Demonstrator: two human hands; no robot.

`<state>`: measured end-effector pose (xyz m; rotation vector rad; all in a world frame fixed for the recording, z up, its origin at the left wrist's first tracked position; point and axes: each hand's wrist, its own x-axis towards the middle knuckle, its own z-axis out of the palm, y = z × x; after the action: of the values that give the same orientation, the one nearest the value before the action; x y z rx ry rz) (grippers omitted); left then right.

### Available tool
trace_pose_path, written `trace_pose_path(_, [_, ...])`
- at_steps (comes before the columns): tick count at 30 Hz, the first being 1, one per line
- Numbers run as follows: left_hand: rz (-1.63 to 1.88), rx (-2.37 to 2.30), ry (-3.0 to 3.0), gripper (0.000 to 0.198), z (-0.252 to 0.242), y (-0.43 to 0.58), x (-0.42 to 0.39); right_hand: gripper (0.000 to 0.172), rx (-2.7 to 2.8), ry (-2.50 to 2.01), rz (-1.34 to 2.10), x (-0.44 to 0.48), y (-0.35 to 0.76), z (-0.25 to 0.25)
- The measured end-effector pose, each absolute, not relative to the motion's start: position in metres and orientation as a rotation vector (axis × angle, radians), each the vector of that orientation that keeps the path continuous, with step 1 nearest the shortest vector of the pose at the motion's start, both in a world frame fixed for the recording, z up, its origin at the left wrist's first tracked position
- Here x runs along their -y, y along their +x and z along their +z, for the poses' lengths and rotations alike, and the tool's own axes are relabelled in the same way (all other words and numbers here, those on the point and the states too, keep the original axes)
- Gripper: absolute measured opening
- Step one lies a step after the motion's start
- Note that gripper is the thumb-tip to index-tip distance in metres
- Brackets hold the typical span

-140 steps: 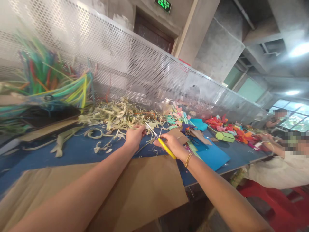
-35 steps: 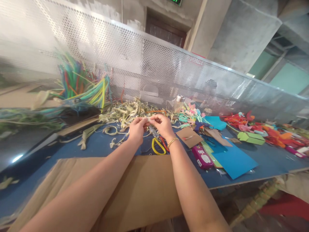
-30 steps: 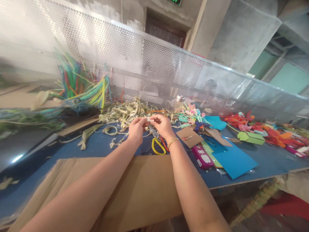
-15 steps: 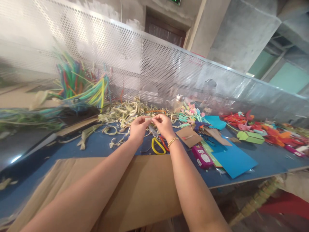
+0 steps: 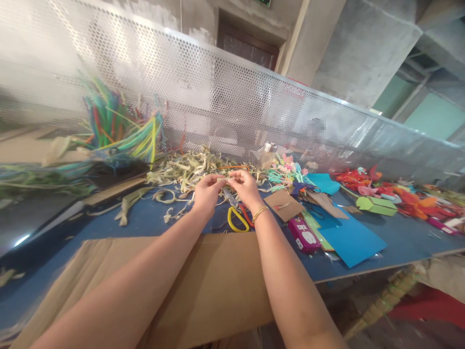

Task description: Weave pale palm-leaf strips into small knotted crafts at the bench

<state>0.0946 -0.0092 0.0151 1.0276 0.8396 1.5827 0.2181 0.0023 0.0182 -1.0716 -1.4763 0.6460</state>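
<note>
And here are the two hands, brought together fingertip to fingertip over the blue table [image 5: 152, 220]! The left hand [image 5: 207, 195] pinches one end of a small pale piece [image 5: 224, 179] between thumb and forefinger; the right hand [image 5: 247, 190], gold bracelet [image 5: 260, 213] on its wrist, pinches the other. The piece sits right at the tips, well clear of both palms, bridging the narrow gap, with just a thin sliver on show and its ends covered by the fingers. What it's made of, we cannot tell from here!

Just beyond, a tangle of pale strips [image 5: 194, 167] spreads below the perforated screen [image 5: 247, 92]. On the near side of the piece lie the scissors [image 5: 238, 229], yellow loop towards the wearer, blades partly under the right hand, neither hand gripping them. Nearer again, a big cardboard sheet [image 5: 225, 276] sits beneath the forearms. Out to the right: a brown card [image 5: 285, 205], a purple packet [image 5: 304, 236] and a bright blue sheet [image 5: 354, 237]!
</note>
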Motion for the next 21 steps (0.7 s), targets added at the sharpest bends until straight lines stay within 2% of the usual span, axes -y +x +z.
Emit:
trace_pose_path(5, [1.498, -0.877, 1.059, 0.018, 0.015, 0.093, 0.01, 0.01, 1.544, -1.009, 0.627, 0.001, 0.218, 0.02])
trace_pose_path(15, [1.472, -0.745, 0.946, 0.016, 0.015, 0.09, 0.006, 0.008, 1.482, -0.947, 0.796, 0.008, 0.215, 0.028])
trace_pose_path(21, [1.431, -0.691, 0.878, 0.017, 0.02, 0.089, 0.009, 0.005, 1.481, -0.964, 0.725, 0.008, 0.217, 0.029])
